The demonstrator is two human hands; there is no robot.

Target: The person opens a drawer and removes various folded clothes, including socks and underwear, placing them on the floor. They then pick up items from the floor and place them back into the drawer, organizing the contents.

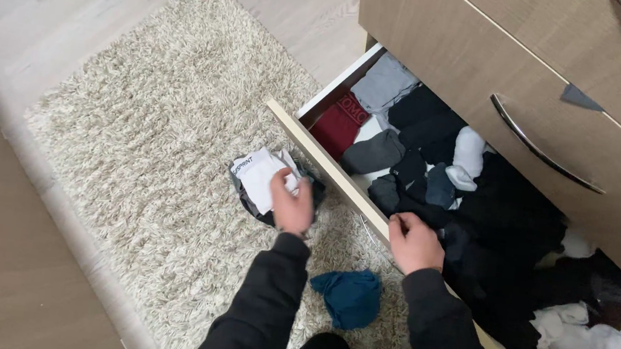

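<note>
Few pieces are lying out on the rug (132, 135); left hand (292, 208) is pinching white garments (262, 176) there; right hand (415, 243), seemingly curled, is gripping the still-crammed drawer (341, 183) edge.

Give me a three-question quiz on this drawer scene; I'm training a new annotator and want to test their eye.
1. True or false: the left hand rests on the small pile of white and dark garments on the shaggy rug.
2. Where is the right hand? A) on a chrome handle B) at the front edge of the open drawer C) on the teal garment
3. What colour is the folded item at the drawer's far left?

Key: 1 true; 2 B; 3 dark red.
</note>
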